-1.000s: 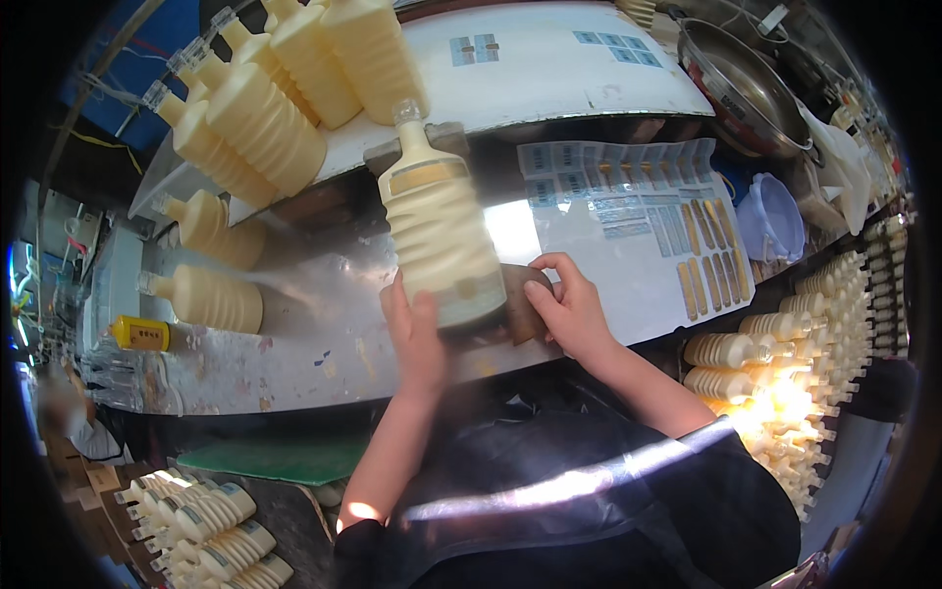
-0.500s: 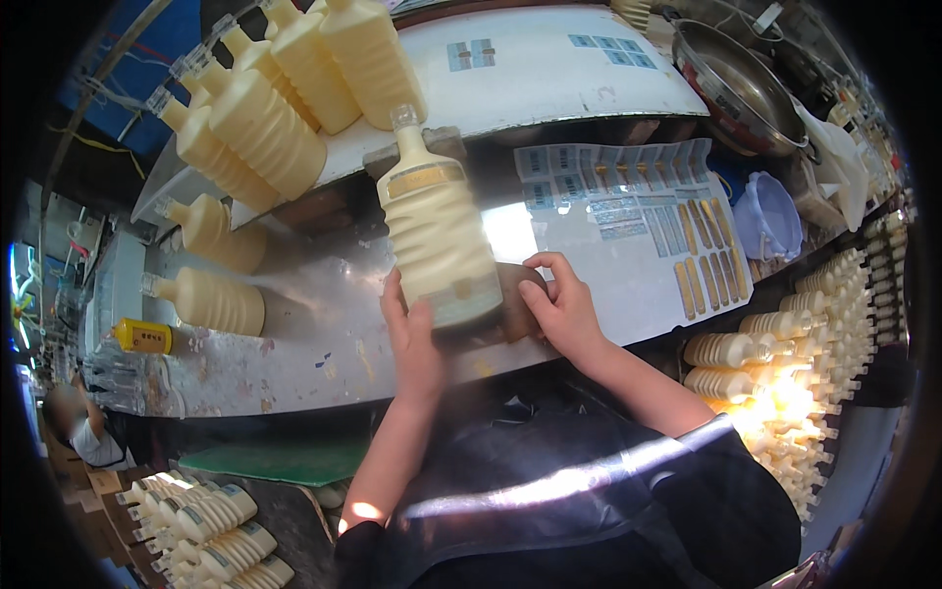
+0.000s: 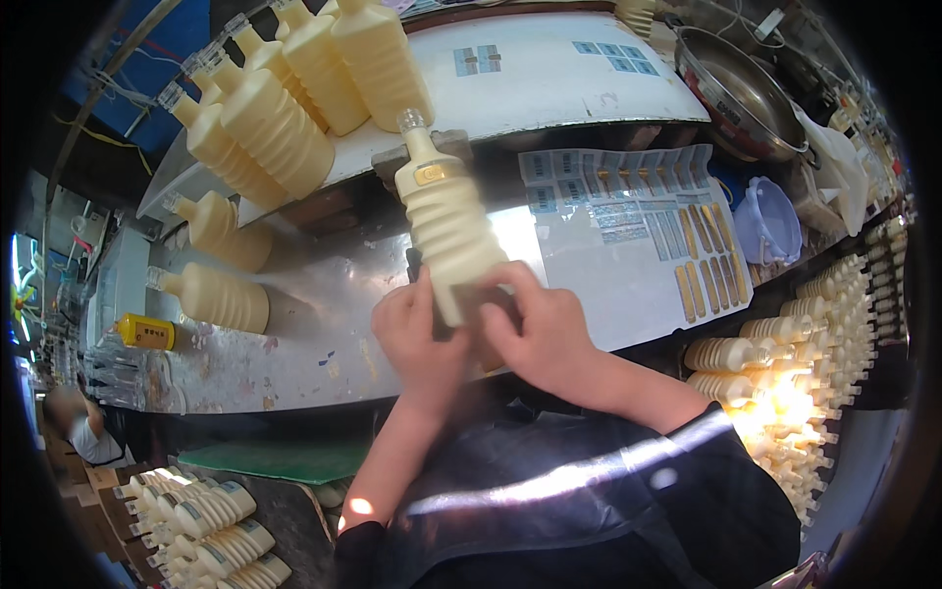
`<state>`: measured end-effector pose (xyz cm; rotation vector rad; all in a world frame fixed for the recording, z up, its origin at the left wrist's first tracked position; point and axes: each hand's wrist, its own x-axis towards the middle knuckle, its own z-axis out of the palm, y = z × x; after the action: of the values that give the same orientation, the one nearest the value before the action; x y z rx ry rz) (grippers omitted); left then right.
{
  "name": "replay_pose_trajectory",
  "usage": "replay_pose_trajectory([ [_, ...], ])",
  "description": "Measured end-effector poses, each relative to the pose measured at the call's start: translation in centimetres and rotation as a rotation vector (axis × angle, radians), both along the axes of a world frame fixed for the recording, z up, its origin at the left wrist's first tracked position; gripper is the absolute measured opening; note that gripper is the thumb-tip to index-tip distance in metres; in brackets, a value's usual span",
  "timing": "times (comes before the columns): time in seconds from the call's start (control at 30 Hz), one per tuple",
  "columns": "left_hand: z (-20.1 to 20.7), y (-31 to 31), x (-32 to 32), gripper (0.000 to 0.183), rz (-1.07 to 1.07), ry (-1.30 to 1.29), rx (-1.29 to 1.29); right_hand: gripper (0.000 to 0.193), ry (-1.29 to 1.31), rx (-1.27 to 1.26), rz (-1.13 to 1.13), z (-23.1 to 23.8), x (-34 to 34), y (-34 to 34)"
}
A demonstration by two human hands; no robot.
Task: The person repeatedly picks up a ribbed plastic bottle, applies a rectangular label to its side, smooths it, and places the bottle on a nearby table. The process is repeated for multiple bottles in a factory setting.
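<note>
A cream ribbed bottle (image 3: pixel 453 231) with a clear neck and a small gold label lies tilted in front of me, its neck pointing away over a worn block (image 3: pixel 392 159). My left hand (image 3: pixel 420 329) is closed round its lower left side. My right hand (image 3: pixel 540 329) has its fingers curled at the lower right side, gripping near the base. Both hands and that end of the bottle are smeared by motion. Something brownish shows between the hands, too blurred to name. Beside the bottle, a white sheet (image 3: pixel 589 285) bears gold and blue strips.
Several cream bottles (image 3: pixel 280 147) stand at the far left, with others (image 3: pixel 224 297) lying below them. A yellow bottle (image 3: pixel 147 332) lies further left. A lilac bucket (image 3: pixel 767 221) and a large pan (image 3: pixel 741 93) are at right. Rows of bottles (image 3: pixel 721 353) fill the right side.
The bottle has rolled about its length, so a narrower side now faces up. My right hand has moved left from the brown thing to the bottle's base; my left hand has shifted slightly rightward.
</note>
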<state>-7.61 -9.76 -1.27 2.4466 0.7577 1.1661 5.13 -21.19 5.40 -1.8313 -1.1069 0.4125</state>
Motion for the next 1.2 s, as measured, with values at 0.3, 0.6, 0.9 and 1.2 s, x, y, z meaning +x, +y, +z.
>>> replay_pose_trajectory([
  [0.3,0.2,0.1,-0.2,0.071,0.032,0.023,0.044,0.021,-0.089,-0.032,-0.029,0.6,1.1,-0.8],
  [0.6,-0.9,0.9,-1.4,0.074,-0.022,0.044,-0.155,0.024,0.023,-0.02,-0.024,-2.3,2.0,-0.8],
  [0.9,-4.9,2.2,-1.5,0.073,-0.148,-0.106,-0.594,0.025,0.554,0.064,-0.168,-9.5,3.8,-1.1],
  [1.2,-1.3,0.9,-0.9,0.071,-0.035,-0.018,-0.447,0.025,-0.02,0.342,-0.079,-0.2,5.1,0.9],
])
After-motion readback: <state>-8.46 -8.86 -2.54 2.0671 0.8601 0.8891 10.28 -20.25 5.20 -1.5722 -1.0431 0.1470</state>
